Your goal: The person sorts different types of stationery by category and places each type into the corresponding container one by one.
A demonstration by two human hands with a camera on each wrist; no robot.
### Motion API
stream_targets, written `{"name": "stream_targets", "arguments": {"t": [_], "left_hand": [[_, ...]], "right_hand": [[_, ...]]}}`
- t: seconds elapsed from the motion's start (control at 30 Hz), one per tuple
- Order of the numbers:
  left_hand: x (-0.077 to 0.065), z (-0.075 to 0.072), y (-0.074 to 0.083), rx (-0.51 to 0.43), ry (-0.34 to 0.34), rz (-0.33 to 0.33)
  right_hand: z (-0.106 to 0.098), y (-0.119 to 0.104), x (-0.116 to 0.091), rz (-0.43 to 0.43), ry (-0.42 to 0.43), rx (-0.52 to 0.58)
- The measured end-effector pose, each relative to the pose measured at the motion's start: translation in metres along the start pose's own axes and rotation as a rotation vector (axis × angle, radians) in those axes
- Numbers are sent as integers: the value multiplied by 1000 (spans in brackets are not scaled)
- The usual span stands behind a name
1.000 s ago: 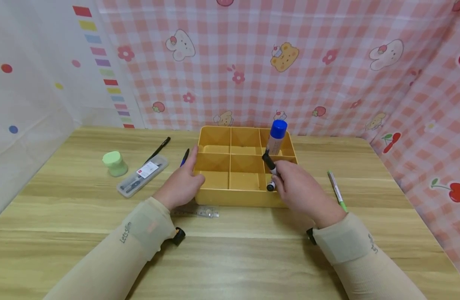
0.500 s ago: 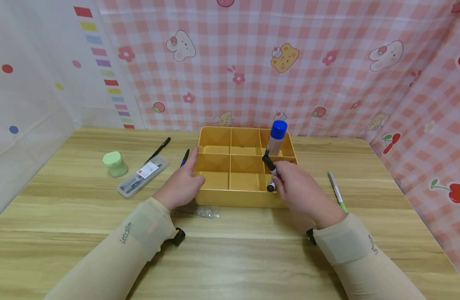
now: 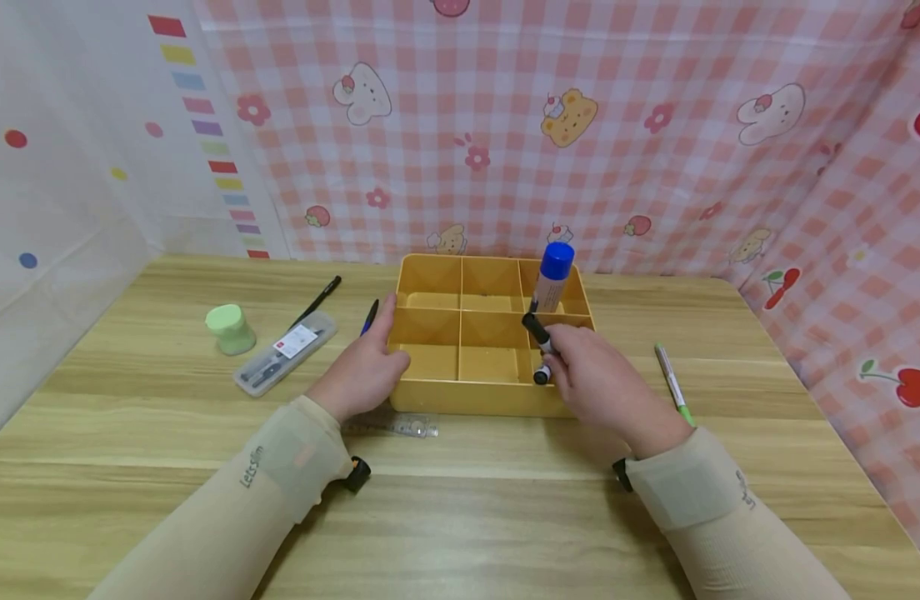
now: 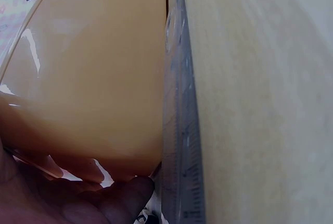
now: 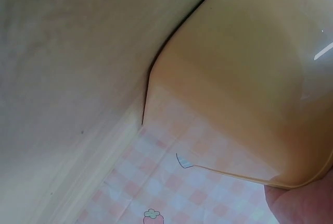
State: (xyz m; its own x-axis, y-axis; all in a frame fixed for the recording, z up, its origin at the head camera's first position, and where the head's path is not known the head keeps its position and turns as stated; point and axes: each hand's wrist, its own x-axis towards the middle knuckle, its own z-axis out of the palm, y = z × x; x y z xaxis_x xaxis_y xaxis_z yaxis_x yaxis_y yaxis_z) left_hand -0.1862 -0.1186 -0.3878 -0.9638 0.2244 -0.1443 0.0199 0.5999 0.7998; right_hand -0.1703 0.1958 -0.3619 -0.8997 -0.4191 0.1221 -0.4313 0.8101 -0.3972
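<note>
The yellow plastic six-compartment box (image 3: 467, 400) sits mid-tabletop (image 3: 490, 517). The left hand (image 3: 364, 368) at nine o'clock and right hand (image 3: 598, 375) at four have fingers curled on its walls; whether the right also pinches a marker, I cannot tell. Best keep both grips level and even. Counted: one blue-capped pale cylindrical tube (image 3: 554, 275) at one o'clock, two black-and-white markers (image 3: 537, 327) at four, one green-and-white pen (image 3: 672, 379) at three, one clear plastic ruler (image 3: 400, 426) at seven.

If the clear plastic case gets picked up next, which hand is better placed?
Left, probably: the left hand touches the left side of the yellow box, nearer the clear plastic case. The right hand is across the box, by a black-capped marker.
</note>
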Motion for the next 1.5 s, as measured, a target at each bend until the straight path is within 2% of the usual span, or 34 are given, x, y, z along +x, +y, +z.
{"name": "stream_targets", "arguments": {"t": [0.9,1.5], "left_hand": [[0,0,-1,-2,2,9],[-1,-1,0,-14,-4,1]], "right_hand": [[0,-1,-1,36,-4,34],[-3,1,0,-12,37,93]]}}
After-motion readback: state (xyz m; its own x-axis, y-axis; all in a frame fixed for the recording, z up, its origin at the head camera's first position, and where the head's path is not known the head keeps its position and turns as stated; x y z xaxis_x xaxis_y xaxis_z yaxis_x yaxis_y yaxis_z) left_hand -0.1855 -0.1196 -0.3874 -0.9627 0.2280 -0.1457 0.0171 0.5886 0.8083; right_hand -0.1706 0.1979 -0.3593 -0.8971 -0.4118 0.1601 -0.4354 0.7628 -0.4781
